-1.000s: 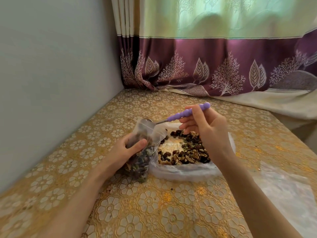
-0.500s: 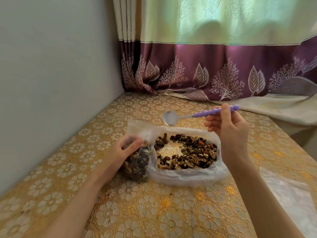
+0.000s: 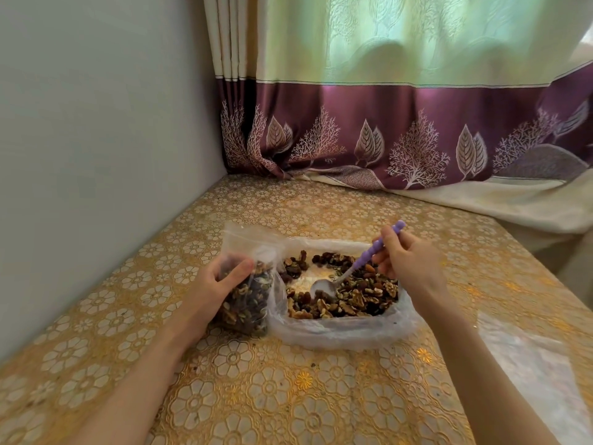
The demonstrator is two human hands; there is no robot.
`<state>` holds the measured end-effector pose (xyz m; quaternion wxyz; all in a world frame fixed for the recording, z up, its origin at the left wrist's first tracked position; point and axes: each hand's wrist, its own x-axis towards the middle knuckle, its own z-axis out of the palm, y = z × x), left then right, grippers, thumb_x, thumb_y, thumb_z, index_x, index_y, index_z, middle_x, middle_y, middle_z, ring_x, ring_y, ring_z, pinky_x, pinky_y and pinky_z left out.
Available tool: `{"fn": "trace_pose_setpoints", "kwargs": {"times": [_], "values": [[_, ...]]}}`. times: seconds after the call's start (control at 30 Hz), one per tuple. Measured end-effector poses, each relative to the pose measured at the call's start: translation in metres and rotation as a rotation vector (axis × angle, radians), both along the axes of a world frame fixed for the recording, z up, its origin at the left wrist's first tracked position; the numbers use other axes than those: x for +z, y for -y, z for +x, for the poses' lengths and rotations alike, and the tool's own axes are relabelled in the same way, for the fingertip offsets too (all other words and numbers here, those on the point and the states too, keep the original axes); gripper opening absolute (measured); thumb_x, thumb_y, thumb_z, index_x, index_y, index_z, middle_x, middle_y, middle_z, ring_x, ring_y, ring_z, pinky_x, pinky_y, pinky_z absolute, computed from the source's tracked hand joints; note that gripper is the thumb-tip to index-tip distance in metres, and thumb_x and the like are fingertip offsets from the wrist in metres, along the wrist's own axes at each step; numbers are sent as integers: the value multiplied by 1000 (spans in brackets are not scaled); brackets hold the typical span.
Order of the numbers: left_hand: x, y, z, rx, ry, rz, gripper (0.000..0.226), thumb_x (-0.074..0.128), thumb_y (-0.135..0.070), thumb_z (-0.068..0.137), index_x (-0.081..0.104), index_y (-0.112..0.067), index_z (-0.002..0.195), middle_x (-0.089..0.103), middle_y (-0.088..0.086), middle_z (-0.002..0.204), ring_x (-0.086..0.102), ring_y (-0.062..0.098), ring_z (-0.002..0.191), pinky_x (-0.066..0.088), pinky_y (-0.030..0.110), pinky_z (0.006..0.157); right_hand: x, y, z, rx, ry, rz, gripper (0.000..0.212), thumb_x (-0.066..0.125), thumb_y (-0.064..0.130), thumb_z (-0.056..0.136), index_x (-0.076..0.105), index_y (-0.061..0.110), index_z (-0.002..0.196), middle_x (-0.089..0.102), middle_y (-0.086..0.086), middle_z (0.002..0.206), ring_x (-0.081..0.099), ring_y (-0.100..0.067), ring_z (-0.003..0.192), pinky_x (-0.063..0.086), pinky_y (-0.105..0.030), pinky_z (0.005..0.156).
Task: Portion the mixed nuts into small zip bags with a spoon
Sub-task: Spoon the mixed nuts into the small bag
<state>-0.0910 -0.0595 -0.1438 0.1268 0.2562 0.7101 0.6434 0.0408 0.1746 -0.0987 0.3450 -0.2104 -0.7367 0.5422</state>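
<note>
Purple spoon (image 3: 359, 268) pinched, right grip (image 3: 407, 261) | left grip (image 3: 211, 284) curled round zip bag (image 3: 247, 293)

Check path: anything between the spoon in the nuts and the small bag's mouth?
Nothing visible. The purple-handled metal spoon sits in the mixed nuts; the small clear zip bag, held by the left hand, stands open alongside.

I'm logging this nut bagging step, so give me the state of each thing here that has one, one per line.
small zip bag: open at the top, upright, mostly full of nuts.
left hand: grips the small zip bag.
spoon: tilted, bowl down among the mixed nuts.
right hand: holds the spoon's purple handle.
large bag: open, lying on the table, holding mixed nuts.
</note>
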Motion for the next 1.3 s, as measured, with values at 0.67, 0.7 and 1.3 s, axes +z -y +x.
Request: {"fn": "trace_pose_setpoints", "kwargs": {"times": [0.67, 0.7, 1.3], "values": [[2, -2, 1, -58, -105, -119, 70, 57, -88, 41, 68, -35, 86, 69, -11, 91, 63, 13, 88, 49, 31, 79, -6, 1, -4, -62, 16, -319, 38, 48, 24, 98, 62, 4, 69, 65, -1, 48, 56, -7, 41, 46, -14, 41], [2, -2, 1, -64, -116, -129, 71, 56, -88, 41, 68, -34, 86, 69, -12, 90, 63, 10, 86, 48, 30, 80, -6, 1, -4, -67, 3, -338, 38, 48, 23, 99, 62, 4, 70, 64, -1, 48, 57, -7, 41, 46, -14, 41], [10, -1, 9, -144, -127, -184, 67, 53, -92, 36, 66, -51, 88, 64, -34, 88, 59, -13, 81, 43, 4, 62, 31, 49, 6, 198, -379, -130, 28, 46, 20, 97, 63, 6, 81, 71, -3, 66, 66, -15, 58, 52, -18, 53]]}}
